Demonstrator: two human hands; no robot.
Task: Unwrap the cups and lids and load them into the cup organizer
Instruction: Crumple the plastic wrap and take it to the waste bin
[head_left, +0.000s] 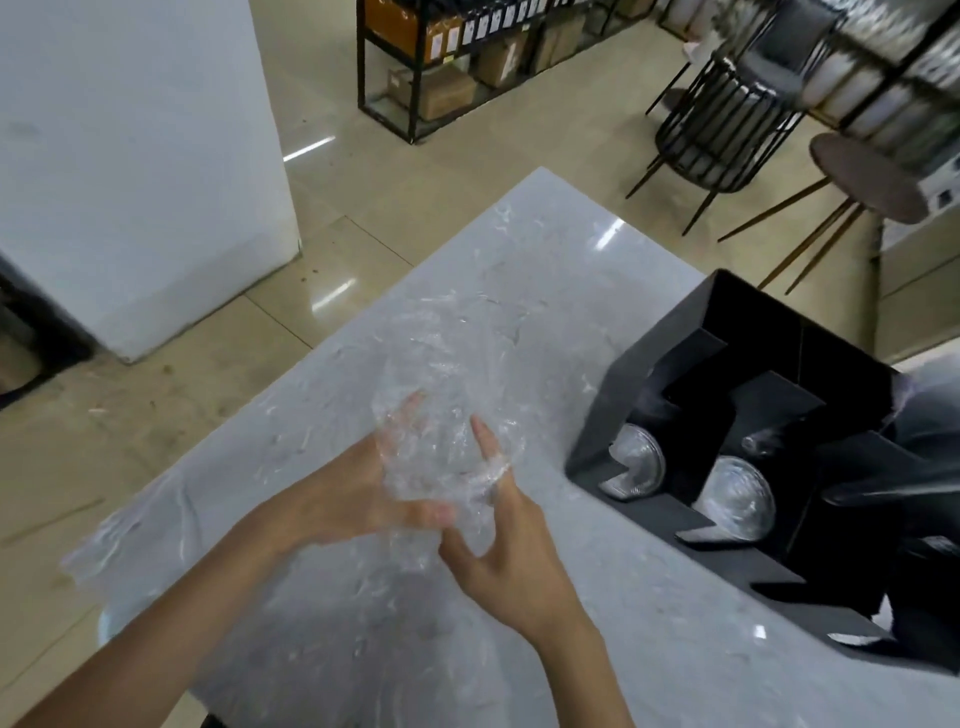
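A crumpled clear plastic wrap (457, 364) hangs over the grey marble counter (597, 291), held up between both hands. My left hand (363, 488) grips its lower part from the left, fingers partly inside the film. My right hand (498, 540) pinches the wrap from the right, one finger pointing up. Whether anything is inside the wrap is unclear. The black cup organizer (748, 415) lies to the right, with stacks of clear lids (737, 499) and a second clear stack (639, 457) in its slots.
More clear plastic film (171, 509) lies spread on the counter's near left part. Beyond the counter edge are tiled floor, a white pillar (135, 156), a black shelf with boxes (447, 67), and chairs (727, 130) at the far right.
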